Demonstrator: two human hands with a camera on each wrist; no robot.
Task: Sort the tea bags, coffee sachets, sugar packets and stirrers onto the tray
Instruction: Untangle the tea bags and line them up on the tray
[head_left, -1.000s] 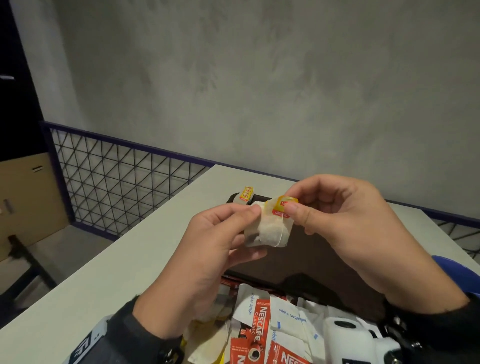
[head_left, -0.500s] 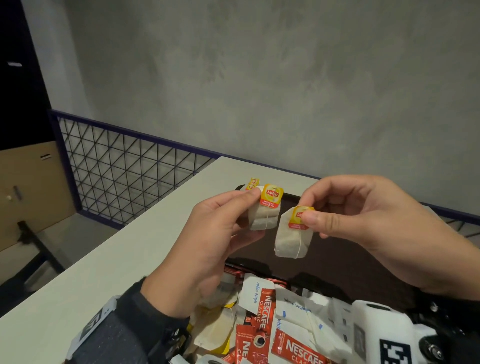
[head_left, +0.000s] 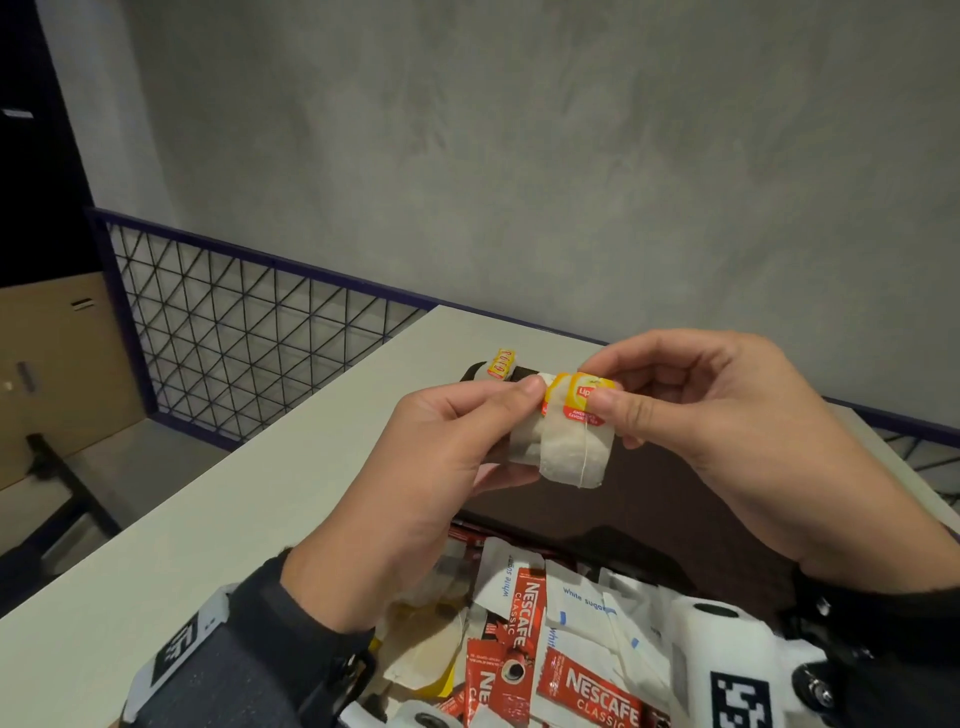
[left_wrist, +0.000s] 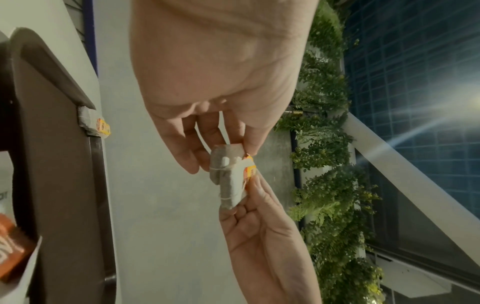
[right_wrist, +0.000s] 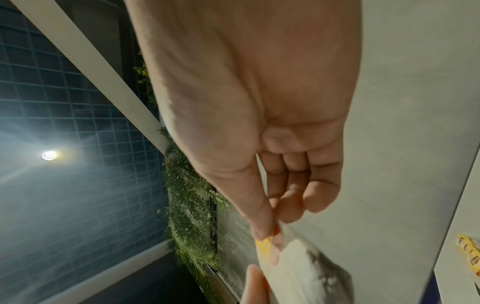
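Note:
My left hand (head_left: 519, 418) pinches a white tea bag (head_left: 523, 441) by its top, above the dark brown tray (head_left: 685, 499). A second tea bag (head_left: 571, 452) with a yellow and red tag (head_left: 574, 397) is pinched at the tag by my right hand (head_left: 597, 387) and lies against the front of the first. In the left wrist view both tea bags (left_wrist: 230, 174) sit stacked between the left hand (left_wrist: 226, 144) and the right hand's fingertips (left_wrist: 255, 185). The right wrist view shows the thumb (right_wrist: 261, 228) on the tag (right_wrist: 265, 250). Another tea bag (head_left: 501, 364) rests on the tray's far left corner.
A mixed pile of red coffee sachets (head_left: 587, 691), white sugar packets (head_left: 582, 603) and loose tea bags (head_left: 426, 644) lies on the white table (head_left: 234, 519) at the tray's near edge. A mesh railing (head_left: 249, 332) runs along the table's far left side, below a grey wall.
Half a second ago the two tea bags were held apart, one in each hand. My right hand has moved left and its bag now overlaps the left hand's bag.

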